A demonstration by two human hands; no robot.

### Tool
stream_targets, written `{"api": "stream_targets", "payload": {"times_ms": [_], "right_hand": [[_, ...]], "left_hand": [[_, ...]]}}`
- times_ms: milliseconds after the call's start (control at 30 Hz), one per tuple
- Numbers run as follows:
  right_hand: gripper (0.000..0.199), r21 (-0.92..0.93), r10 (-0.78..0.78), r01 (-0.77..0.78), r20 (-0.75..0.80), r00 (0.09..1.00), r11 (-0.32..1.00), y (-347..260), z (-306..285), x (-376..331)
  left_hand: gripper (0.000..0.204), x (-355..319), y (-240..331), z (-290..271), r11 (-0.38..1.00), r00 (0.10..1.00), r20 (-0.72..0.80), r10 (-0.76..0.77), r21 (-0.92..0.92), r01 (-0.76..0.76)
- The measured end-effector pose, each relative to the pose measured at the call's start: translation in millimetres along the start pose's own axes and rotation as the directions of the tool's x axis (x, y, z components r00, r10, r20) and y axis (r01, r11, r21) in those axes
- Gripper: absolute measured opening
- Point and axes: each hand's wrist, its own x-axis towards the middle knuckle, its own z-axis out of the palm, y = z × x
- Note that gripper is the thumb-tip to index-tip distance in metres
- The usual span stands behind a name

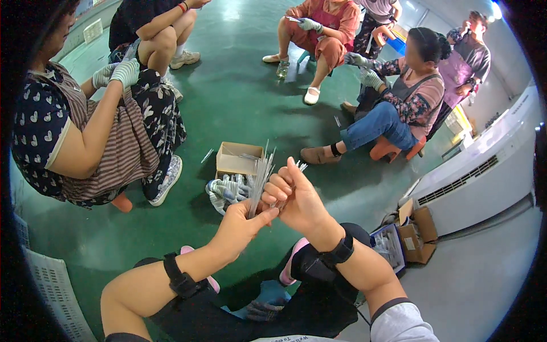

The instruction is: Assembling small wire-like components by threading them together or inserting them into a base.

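One head-worn fisheye view looks steeply down, close over the person's raised hands and green floor (239, 102).

Open cardboard box (236, 158) on green floor (239, 97), just beyond the hands; pile of striped work gloves (227, 191) beside it. Seated people in a ring further out. White cabinet (484, 171) well right, small cartons (413, 233) at its base.
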Motion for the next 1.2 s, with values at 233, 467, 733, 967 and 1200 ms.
{"api": "stream_targets", "payload": {"times_ms": [233,467,733,967,1200], "right_hand": [[0.039,-0.028,0.026,-0.025,0.044,0.999,0.999,-17,-9,1],[0.033,-0.453,0.621,-0.535,0.052,0.782,0.713,-3,2,-19],[0.026,-0.567,0.683,-0.532,0.075,0.727,0.628,12,-6,-21],[0.021,-0.701,0.438,-0.28,0.05,0.898,0.655,14,2,-17],[0.028,-0.756,0.232,-0.078,0.099,0.968,0.65,8,-1,-16]], "left_hand": [[0.022,-2,21,-4,0.985,0.993,-0.106,0.054,-0.158,-0.07],[0.037,-1,38,-25,0.983,0.991,0.131,-0.039,-0.174,0.061],[0.032,-5,52,-35,0.997,0.952,0.306,-0.016,0.075,-0.007],[0.012,-3,52,-41,0.982,0.982,0.14,0.125,0.126,-0.143],[0.018,-8,56,-39,0.981,0.997,-0.039,0.066,-0.179,-0.072]]}}
